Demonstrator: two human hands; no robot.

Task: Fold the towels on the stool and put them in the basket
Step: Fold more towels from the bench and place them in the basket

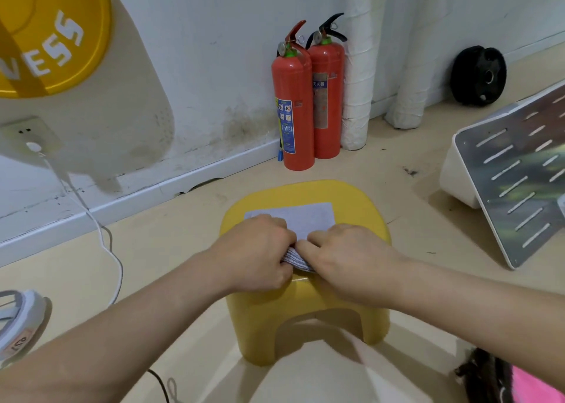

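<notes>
A pale lavender towel [308, 217] lies flat on the seat of a yellow plastic stool [360, 200] in the middle of the view. My left hand [256, 249] and my right hand [348, 255] meet at the towel's near edge, knuckles up. Both pinch a bunched, striped fold of the towel between them, at the stool's front edge. The far half of the towel stays spread out. A white basket's rim [18, 320] shows at the left edge of the view, on the floor.
Two red fire extinguishers [301, 103] stand against the wall behind the stool. A metal slotted panel [516, 173] leans at the right. A white cable [107, 243] runs down from a wall socket. Pink cloth [532, 384] lies at the bottom right.
</notes>
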